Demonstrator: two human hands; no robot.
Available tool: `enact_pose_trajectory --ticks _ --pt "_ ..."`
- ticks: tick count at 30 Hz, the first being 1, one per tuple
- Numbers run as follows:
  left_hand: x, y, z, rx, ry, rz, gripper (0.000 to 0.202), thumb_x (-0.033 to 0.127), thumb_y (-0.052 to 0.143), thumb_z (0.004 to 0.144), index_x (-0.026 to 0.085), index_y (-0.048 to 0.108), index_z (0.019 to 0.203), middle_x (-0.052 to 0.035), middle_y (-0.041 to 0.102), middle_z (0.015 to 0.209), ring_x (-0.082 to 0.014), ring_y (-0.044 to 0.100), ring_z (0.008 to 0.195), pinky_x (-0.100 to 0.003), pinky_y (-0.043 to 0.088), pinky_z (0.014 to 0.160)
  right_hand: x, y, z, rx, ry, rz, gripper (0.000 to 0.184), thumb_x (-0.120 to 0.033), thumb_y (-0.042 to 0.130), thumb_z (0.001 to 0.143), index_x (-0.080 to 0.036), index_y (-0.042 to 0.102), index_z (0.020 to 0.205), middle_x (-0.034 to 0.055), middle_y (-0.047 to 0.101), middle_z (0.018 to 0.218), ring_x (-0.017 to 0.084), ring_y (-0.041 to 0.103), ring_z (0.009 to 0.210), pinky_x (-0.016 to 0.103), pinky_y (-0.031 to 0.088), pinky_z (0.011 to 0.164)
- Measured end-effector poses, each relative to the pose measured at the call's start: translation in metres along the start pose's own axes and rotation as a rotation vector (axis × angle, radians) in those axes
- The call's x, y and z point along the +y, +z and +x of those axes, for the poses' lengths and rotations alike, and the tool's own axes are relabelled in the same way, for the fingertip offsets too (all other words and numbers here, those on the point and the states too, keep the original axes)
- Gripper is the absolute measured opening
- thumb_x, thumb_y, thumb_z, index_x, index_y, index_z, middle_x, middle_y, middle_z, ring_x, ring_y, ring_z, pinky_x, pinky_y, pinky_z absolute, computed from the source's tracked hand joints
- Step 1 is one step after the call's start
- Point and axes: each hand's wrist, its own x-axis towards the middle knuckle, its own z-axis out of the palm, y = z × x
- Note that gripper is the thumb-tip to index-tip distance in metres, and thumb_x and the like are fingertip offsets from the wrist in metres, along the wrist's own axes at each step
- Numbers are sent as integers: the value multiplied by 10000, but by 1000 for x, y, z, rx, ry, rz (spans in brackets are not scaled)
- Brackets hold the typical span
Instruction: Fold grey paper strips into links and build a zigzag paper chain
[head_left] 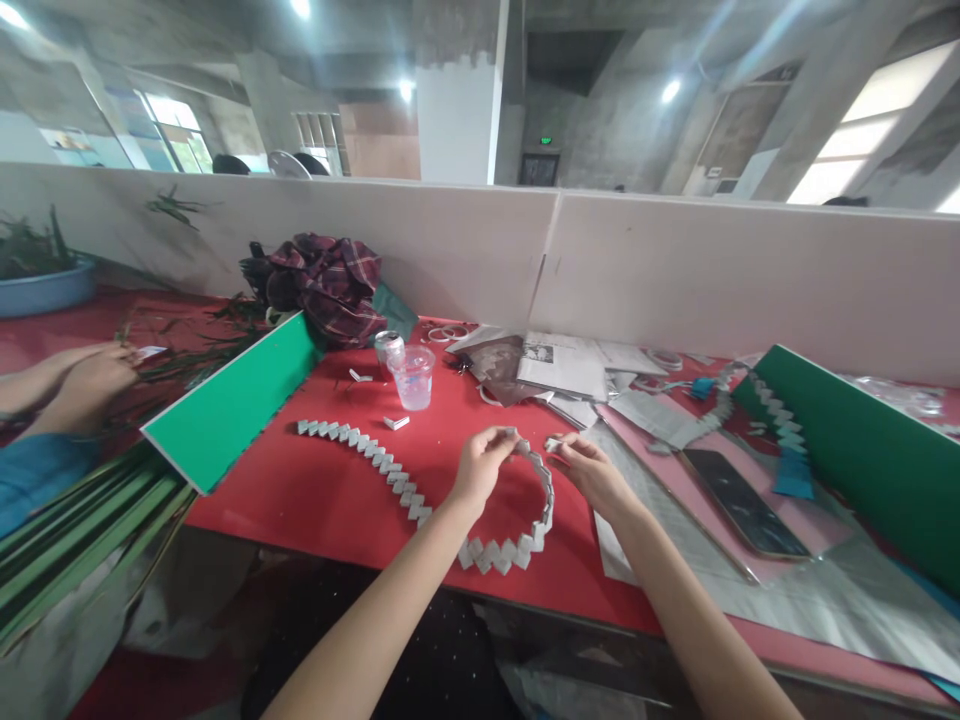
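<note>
A long zigzag chain of folded grey paper pieces [501, 556] curves over the red table. Its near end rises in a loop to my left hand [486, 462], whose fingers pinch that end. My left forearm covers part of the chain, and its other end lies at the table's left. In my right hand [592, 472], thumb and fingertips are closed on a small folded paper piece [553, 444], a short gap from the held end. Two loose folded paper pieces [397, 423] lie left of my hands, near a clear plastic cup [414, 380].
A drink can [389, 350] stands behind the cup. Green dividers [247, 400] flank the red table [330, 510]. At right a phone [742, 500] rests on a pink folder, near another paper chain [776, 410]. Another person's hands [97, 375] work beyond the left divider, beside long green leaves [82, 530].
</note>
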Motion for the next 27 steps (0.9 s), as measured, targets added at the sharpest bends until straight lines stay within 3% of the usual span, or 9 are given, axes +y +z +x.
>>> enact_pose_trajectory --ticks 2,5,10,17,27 --pt "0 -1 -1 -23 -61 -23 245 346 670 735 111 652 804 -77 694 776 -188 650 744 -357 502 795 0 2 1 83 -53 -85 265 -423 716 691 -195 591 741 9 642 769 141 596 708 291 473 733" --pt "0 -1 -3 -89 -123 -49 268 338 705 706 98 666 818 -103 707 796 -214 670 737 -395 520 787 -3 7 1 73 -91 -186 265 -418 684 730 -174 591 775 1 612 679 125 567 629 269 465 660" --pt "-2 -1 -3 -88 -138 -99 287 318 740 673 101 680 852 -97 710 803 -228 678 745 -417 533 781 -7 16 -2 35 -112 -257 280 -447 650 754 -182 566 786 22 637 709 153 601 674 288 485 660" --pt "-5 -1 -1 -158 -130 -137 274 276 746 670 95 682 866 -92 694 841 -185 662 739 -395 513 825 -4 11 -3 30 -183 -328 238 -392 707 709 -191 581 731 20 656 723 163 602 683 290 478 650" --pt "-1 1 -1 -189 -132 -133 262 279 740 673 104 691 862 -93 694 850 -181 654 749 -393 500 823 -8 14 -6 88 -267 -514 208 -395 661 748 -202 690 819 47 705 770 209 639 707 328 506 661"
